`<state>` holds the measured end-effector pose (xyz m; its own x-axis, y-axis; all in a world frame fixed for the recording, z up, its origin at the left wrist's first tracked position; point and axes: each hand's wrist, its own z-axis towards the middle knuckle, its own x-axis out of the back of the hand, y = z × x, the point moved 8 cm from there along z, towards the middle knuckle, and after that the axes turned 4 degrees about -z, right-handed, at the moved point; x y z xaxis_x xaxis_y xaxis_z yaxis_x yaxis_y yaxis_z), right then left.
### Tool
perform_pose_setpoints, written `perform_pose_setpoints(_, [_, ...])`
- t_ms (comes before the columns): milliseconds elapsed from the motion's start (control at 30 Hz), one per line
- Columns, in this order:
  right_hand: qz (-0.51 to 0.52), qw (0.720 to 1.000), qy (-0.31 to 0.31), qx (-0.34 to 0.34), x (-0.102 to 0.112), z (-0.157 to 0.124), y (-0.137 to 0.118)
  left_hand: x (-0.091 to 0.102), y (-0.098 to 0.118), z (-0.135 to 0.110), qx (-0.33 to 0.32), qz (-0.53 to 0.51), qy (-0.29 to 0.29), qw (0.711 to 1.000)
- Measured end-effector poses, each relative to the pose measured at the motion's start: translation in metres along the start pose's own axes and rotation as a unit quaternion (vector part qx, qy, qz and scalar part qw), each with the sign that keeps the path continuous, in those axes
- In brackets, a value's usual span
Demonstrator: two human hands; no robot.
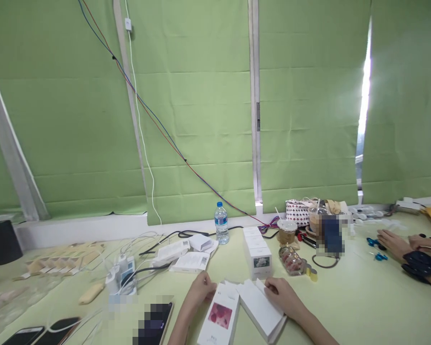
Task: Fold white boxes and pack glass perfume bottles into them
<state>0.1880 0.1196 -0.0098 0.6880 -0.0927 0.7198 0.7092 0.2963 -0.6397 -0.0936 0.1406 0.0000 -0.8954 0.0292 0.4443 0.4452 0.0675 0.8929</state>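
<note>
A white carton with a pink flower picture (219,316) lies slanted in front of me, its top flaps raised. At its upper left edge, my left hand (199,293) is closed, fingers curled against the carton; the fingertips are partly hidden. Just right of it lies a plain white carton (260,309), tilted the other way, with a loose flap at its top. My right hand (285,297) pinches this carton's upper right edge between thumb and fingers. Beyond both hands stands a row of white boxes (256,254) with a flower picture on the near end.
A water bottle (221,224), opened white packaging (190,258) and a power strip (124,278) with cables lie at the back and left. Phones (154,323) rest near the front left. Cups (287,232) and a snack pack (290,261) stand right. Another person's hands (398,244) rest far right.
</note>
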Motion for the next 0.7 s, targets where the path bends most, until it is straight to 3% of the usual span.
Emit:
perform_pose_setpoints(133, [-0.013, 1.0, -0.002, -0.003, 0.0, 0.001, 0.001, -0.002, 0.0, 0.001, 0.003, -0.035, -0.007, 0.999])
perform_pose_setpoints(300, [-0.041, 0.999, 0.003, -0.021, 0.0, 0.001, 0.004, -0.015, 0.001, -0.004, 0.024, -0.088, -0.076, 0.993])
perform_pose_setpoints(533, [-0.064, 0.998, -0.001, -0.028, -0.004, 0.0, 0.004, -0.05, 0.008, -0.01, 0.03, -0.223, -0.176, 0.958])
perform_pose_setpoints(700, [-0.071, 0.997, -0.002, -0.036, -0.005, -0.002, 0.006, -0.077, 0.016, -0.019, 0.033, -0.335, -0.175, 0.925])
